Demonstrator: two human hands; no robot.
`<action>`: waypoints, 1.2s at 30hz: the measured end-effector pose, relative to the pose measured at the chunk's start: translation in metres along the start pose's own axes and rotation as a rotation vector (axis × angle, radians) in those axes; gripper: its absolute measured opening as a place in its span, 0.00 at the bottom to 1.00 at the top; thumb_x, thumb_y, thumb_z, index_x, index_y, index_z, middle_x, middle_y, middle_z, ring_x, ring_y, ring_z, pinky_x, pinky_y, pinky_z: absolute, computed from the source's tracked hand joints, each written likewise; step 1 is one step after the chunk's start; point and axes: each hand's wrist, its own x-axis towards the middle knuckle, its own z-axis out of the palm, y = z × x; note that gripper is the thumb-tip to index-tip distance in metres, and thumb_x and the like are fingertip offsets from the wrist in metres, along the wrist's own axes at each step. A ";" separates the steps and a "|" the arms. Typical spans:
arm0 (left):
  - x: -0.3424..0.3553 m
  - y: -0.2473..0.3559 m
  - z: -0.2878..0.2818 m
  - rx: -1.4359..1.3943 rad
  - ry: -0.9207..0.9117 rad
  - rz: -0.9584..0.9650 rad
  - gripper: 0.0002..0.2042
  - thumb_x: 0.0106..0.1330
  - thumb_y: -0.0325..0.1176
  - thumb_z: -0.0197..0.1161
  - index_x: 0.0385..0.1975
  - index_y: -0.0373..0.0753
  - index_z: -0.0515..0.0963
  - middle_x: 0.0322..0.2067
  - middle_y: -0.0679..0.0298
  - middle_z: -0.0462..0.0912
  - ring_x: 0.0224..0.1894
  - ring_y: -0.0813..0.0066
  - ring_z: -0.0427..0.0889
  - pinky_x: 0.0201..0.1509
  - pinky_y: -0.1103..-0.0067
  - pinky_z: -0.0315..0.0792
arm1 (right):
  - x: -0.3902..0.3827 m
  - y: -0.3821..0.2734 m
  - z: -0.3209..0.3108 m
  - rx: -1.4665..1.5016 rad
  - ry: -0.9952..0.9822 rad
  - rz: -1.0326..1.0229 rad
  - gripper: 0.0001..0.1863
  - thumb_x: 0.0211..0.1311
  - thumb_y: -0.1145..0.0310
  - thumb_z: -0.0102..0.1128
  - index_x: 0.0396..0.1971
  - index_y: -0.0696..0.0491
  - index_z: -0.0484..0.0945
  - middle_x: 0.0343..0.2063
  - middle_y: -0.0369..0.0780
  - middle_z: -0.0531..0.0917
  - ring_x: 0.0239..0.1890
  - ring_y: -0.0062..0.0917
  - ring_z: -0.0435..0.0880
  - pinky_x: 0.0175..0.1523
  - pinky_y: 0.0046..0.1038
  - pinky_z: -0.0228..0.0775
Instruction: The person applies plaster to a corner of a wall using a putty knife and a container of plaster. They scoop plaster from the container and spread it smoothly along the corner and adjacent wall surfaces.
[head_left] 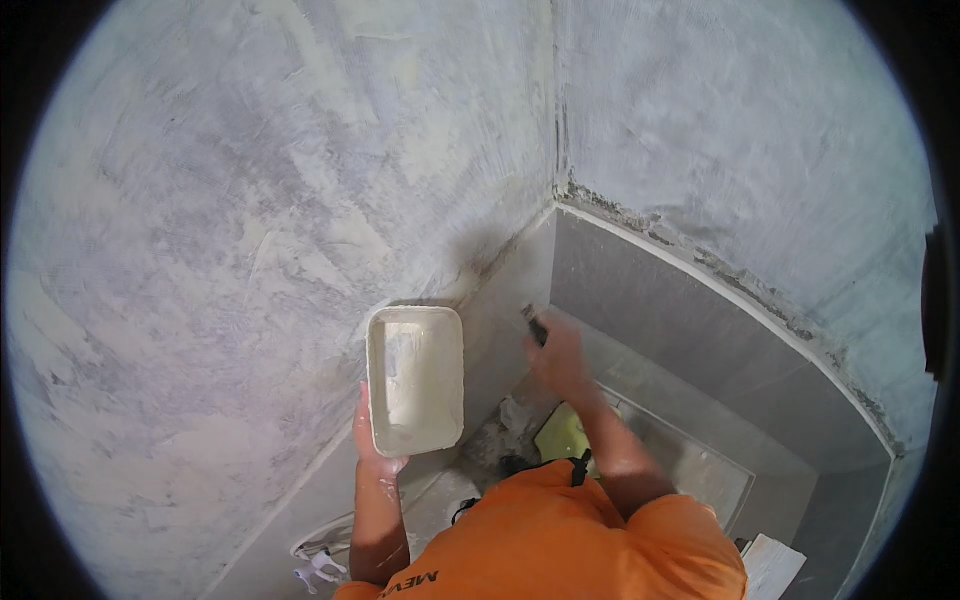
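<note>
My left hand point(372, 440) grips a cream plastic tray point(414, 430) by its left side and lower corner, with smears of pale paste inside. The tray is held close to the mottled, plastered left wall point(200, 260). To its right, my right hand point(558, 355), blurred, is closed on a dark-handled tool point(535, 326), probably a putty knife, its tip near the grey wall panel in the corner. White paste marks my left wrist.
Grey tiles point(680, 310) line the lower right wall, topped by a rough seam point(720, 265). Below lie a lime-green object point(560, 435), a dusty ledge point(700, 460), white fittings point(318, 565) at lower left and a pale board point(770, 570) at lower right.
</note>
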 end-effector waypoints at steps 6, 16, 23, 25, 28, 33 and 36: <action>-0.015 0.004 0.005 0.023 0.046 0.069 0.27 0.75 0.56 0.50 0.60 0.39 0.73 0.52 0.60 0.82 0.51 0.63 0.82 0.56 0.65 0.77 | 0.079 -0.017 -0.010 -0.016 0.012 0.240 0.17 0.58 0.72 0.60 0.47 0.62 0.76 0.40 0.56 0.79 0.44 0.55 0.77 0.51 0.49 0.68; -0.010 -0.006 -0.006 -0.060 0.007 0.063 0.27 0.75 0.54 0.50 0.59 0.37 0.74 0.52 0.57 0.82 0.52 0.64 0.82 0.57 0.67 0.76 | -0.024 -0.023 0.039 0.022 -0.064 0.000 0.21 0.55 0.73 0.58 0.50 0.64 0.74 0.41 0.56 0.78 0.46 0.52 0.78 0.50 0.45 0.71; -0.010 -0.007 0.015 0.104 0.072 -0.010 0.30 0.72 0.59 0.53 0.57 0.37 0.76 0.52 0.57 0.82 0.53 0.64 0.82 0.58 0.67 0.75 | 0.065 0.015 -0.007 0.083 0.259 -0.108 0.14 0.57 0.70 0.60 0.40 0.63 0.78 0.36 0.58 0.81 0.41 0.53 0.81 0.48 0.43 0.72; -0.009 -0.009 0.016 0.063 0.066 -0.047 0.31 0.72 0.59 0.52 0.60 0.38 0.74 0.54 0.57 0.81 0.55 0.63 0.80 0.60 0.66 0.74 | 0.091 0.011 -0.012 -0.041 0.082 0.144 0.14 0.57 0.70 0.59 0.38 0.65 0.78 0.36 0.59 0.81 0.42 0.54 0.80 0.49 0.43 0.71; -0.011 -0.003 0.029 0.087 0.138 -0.105 0.27 0.75 0.55 0.48 0.61 0.40 0.74 0.54 0.60 0.81 0.54 0.67 0.81 0.59 0.68 0.75 | 0.079 -0.003 0.025 -0.166 -0.017 0.193 0.15 0.56 0.71 0.59 0.39 0.66 0.78 0.35 0.59 0.80 0.40 0.55 0.80 0.47 0.44 0.71; -0.002 -0.011 0.018 -0.038 0.060 -0.148 0.28 0.75 0.55 0.47 0.63 0.39 0.72 0.56 0.59 0.80 0.57 0.65 0.80 0.61 0.67 0.74 | 0.000 -0.010 0.034 -0.131 -0.041 -0.148 0.14 0.56 0.72 0.58 0.38 0.66 0.77 0.36 0.57 0.81 0.38 0.56 0.80 0.44 0.45 0.72; 0.009 -0.019 0.003 -0.056 0.026 -0.190 0.29 0.75 0.56 0.48 0.65 0.39 0.69 0.58 0.58 0.78 0.59 0.62 0.78 0.63 0.64 0.72 | 0.000 0.000 -0.007 -0.085 -0.245 -0.023 0.15 0.57 0.72 0.58 0.41 0.65 0.79 0.30 0.49 0.83 0.33 0.46 0.82 0.41 0.39 0.73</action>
